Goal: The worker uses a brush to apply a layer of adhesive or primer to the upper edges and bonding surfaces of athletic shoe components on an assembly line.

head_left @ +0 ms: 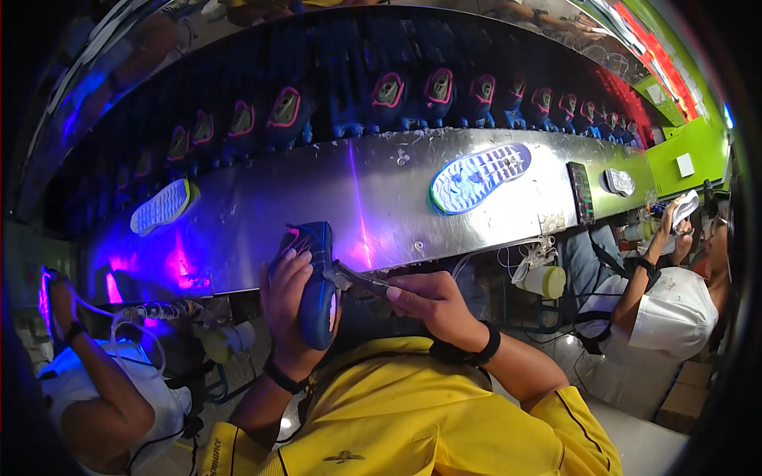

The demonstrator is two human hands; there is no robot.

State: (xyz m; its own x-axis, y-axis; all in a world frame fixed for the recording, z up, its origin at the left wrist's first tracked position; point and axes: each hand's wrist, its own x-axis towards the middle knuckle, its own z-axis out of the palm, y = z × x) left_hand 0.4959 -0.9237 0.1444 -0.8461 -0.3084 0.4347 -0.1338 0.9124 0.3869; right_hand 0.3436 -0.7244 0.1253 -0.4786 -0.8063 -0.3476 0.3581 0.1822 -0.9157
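A dark blue shoe upper (318, 305) with pink showing near its top stands on end in front of my chest, just off the bench's near edge. My left hand (287, 305) is wrapped round it from the left, fingers curled over its side. In my right hand (438, 305) is a pair of metal pincers (363, 280), the fist closed round the handles. Their head meets the right side of the shoe; whether the jaws grip its edge cannot be made out. Black bands circle both my wrists.
Across the metal bench (294, 190) lie a blue-lit sole (481, 178) and a smaller-looking sole (160, 207). Behind it stands a rack with several dark shoes (284, 107). A person in white (675, 313) sits at the right, another (95, 397) at the left.
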